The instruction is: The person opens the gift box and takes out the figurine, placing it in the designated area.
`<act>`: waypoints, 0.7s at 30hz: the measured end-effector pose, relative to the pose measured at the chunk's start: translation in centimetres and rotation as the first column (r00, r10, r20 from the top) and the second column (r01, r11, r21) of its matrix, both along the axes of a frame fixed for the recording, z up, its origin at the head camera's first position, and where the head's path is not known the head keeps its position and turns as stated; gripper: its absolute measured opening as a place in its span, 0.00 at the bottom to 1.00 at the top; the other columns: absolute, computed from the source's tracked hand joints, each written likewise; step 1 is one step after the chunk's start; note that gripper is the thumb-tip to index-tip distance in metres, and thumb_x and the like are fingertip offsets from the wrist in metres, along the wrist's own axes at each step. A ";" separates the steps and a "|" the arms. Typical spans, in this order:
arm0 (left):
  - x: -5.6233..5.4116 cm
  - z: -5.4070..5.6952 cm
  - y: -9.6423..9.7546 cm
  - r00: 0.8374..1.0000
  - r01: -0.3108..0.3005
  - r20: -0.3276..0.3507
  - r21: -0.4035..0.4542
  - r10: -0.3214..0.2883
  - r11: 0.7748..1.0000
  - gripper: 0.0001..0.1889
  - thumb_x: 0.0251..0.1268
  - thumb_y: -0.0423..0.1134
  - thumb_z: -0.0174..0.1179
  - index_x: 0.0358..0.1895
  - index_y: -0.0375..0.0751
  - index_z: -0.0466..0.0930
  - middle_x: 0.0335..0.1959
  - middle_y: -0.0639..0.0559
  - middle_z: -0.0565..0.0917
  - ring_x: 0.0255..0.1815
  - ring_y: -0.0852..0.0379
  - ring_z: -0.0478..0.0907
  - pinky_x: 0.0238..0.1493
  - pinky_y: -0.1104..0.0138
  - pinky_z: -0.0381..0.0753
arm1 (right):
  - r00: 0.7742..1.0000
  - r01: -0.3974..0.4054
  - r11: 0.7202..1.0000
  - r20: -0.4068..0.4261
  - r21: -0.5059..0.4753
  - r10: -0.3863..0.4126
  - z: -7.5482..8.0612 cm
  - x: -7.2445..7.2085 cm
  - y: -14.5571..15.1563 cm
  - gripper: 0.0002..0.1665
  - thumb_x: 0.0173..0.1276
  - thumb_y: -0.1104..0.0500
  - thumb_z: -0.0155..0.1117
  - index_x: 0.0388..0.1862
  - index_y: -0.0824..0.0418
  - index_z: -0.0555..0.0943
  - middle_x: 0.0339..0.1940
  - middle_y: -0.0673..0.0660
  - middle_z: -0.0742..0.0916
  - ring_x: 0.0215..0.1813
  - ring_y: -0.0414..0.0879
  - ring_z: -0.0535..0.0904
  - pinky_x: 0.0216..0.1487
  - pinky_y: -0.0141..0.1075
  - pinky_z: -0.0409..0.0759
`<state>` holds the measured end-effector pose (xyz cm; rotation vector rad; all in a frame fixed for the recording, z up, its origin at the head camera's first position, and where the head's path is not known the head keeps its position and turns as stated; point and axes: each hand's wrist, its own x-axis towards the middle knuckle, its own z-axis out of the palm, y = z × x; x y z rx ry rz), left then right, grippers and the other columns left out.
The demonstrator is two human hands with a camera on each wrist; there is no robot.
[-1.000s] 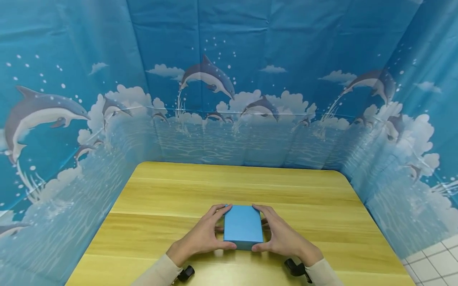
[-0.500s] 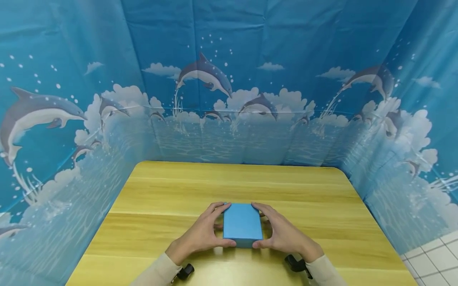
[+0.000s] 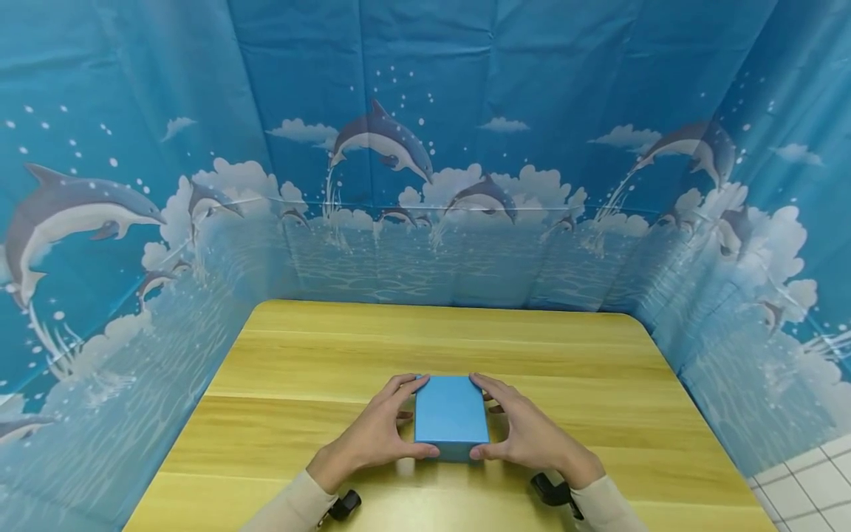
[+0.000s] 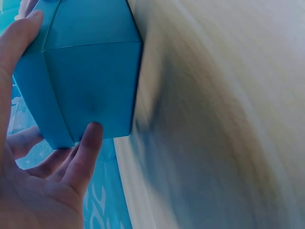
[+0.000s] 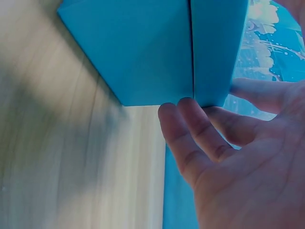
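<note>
A blue lidded box (image 3: 452,410) sits on the yellow wooden table between both hands. My left hand (image 3: 375,436) holds its left side, thumb at the near corner and a fingertip at the far corner. On the other side my right hand (image 3: 535,436) grips it in much the same way. A thin seam sets off the lid (image 4: 45,100) in the left wrist view. Seen from the right wrist, a dark line runs between the lid (image 5: 214,47) and the lower part, and fingertips touch near it. The box's inside is hidden.
The table (image 3: 319,355) has a wood-grain top with rounded far corners. A blue curtain (image 3: 399,258) printed with dolphins encloses its back and sides. White floor tiles (image 3: 818,484) show at the lower right. Each wrist wears a black camera mount (image 3: 346,505).
The box's top face has risen slightly in the head view, and its front face shows a little taller. Both hands stay at the box's sides, with the right thumb shifted slightly.
</note>
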<state>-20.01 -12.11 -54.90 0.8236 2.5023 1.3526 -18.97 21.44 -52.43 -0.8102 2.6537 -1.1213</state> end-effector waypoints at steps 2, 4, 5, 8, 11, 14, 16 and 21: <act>0.0 0.2 0.0 1.000 -0.003 -0.013 0.001 0.003 1.000 0.62 0.67 0.63 0.85 0.97 0.55 0.58 0.94 0.44 0.61 0.77 0.37 0.85 0.72 0.55 0.92 | 1.000 -0.003 1.000 0.000 -0.008 0.003 0.2 -0.1 0.0 0.71 0.72 0.33 0.86 0.99 0.59 0.58 0.94 0.69 0.70 0.82 0.67 0.80 0.74 0.58 0.89; 0.0 0.4 -0.1 0.999 -0.014 -0.047 -0.010 0.014 1.000 0.61 0.67 0.64 0.85 0.97 0.54 0.59 0.94 0.43 0.62 0.80 0.37 0.83 0.72 0.53 0.92 | 1.000 -0.009 1.000 -0.005 -0.018 0.009 0.3 -0.1 0.0 0.71 0.73 0.34 0.86 0.99 0.59 0.57 0.94 0.69 0.70 0.81 0.68 0.80 0.74 0.60 0.88; -0.1 0.5 -0.1 0.998 -0.020 -0.065 -0.014 0.019 1.000 0.61 0.67 0.64 0.85 0.97 0.54 0.59 0.93 0.43 0.63 0.82 0.37 0.81 0.72 0.52 0.92 | 1.000 -0.012 1.000 -0.010 -0.024 0.012 0.4 -0.2 0.0 0.71 0.73 0.34 0.86 0.99 0.59 0.57 0.94 0.69 0.70 0.81 0.68 0.80 0.74 0.60 0.88; -0.1 0.8 -0.2 0.992 -0.047 -0.115 -0.026 0.044 0.999 0.61 0.66 0.65 0.86 0.96 0.55 0.61 0.93 0.44 0.65 0.86 0.38 0.76 0.74 0.48 0.91 | 1.000 -0.010 0.999 -0.019 -0.043 0.009 0.8 -0.4 -0.3 0.69 0.74 0.36 0.86 0.99 0.59 0.58 0.95 0.69 0.69 0.81 0.67 0.81 0.74 0.59 0.88; -0.2 1.0 -0.3 0.988 -0.070 -0.141 -0.019 0.066 0.997 0.60 0.65 0.64 0.87 0.96 0.57 0.62 0.93 0.44 0.65 0.88 0.37 0.73 0.76 0.46 0.89 | 1.000 0.009 0.998 -0.013 -0.065 -0.010 1.1 -0.6 -0.7 0.65 0.77 0.37 0.83 0.99 0.58 0.59 0.96 0.68 0.68 0.82 0.66 0.81 0.74 0.58 0.88; -0.2 1.3 -0.4 0.990 -0.069 -0.123 0.036 0.073 0.997 0.59 0.65 0.59 0.88 0.95 0.58 0.63 0.94 0.42 0.63 0.89 0.34 0.73 0.75 0.48 0.90 | 0.999 0.049 0.994 0.014 -0.096 -0.048 1.5 -0.8 -1.3 0.59 0.83 0.38 0.78 0.99 0.57 0.60 0.96 0.66 0.69 0.79 0.63 0.84 0.74 0.57 0.89; -0.3 1.5 -0.4 0.991 -0.065 -0.108 0.077 0.073 0.995 0.59 0.66 0.56 0.89 0.95 0.56 0.63 0.94 0.39 0.61 0.88 0.32 0.73 0.74 0.50 0.91 | 0.997 0.072 0.990 0.026 -0.123 -0.069 1.7 -1.0 -1.8 0.56 0.86 0.40 0.75 0.99 0.57 0.60 0.94 0.65 0.72 0.76 0.61 0.86 0.74 0.56 0.89; -0.5 2.0 -0.7 0.993 -0.070 -0.086 0.139 0.083 0.988 0.58 0.67 0.51 0.89 0.95 0.52 0.63 0.95 0.34 0.57 0.88 0.30 0.74 0.70 0.55 0.92 | 0.994 0.113 0.978 0.007 -0.176 -0.113 2.2 -1.6 -2.9 0.51 0.87 0.45 0.75 0.97 0.58 0.63 0.84 0.66 0.82 0.72 0.62 0.88 0.71 0.57 0.91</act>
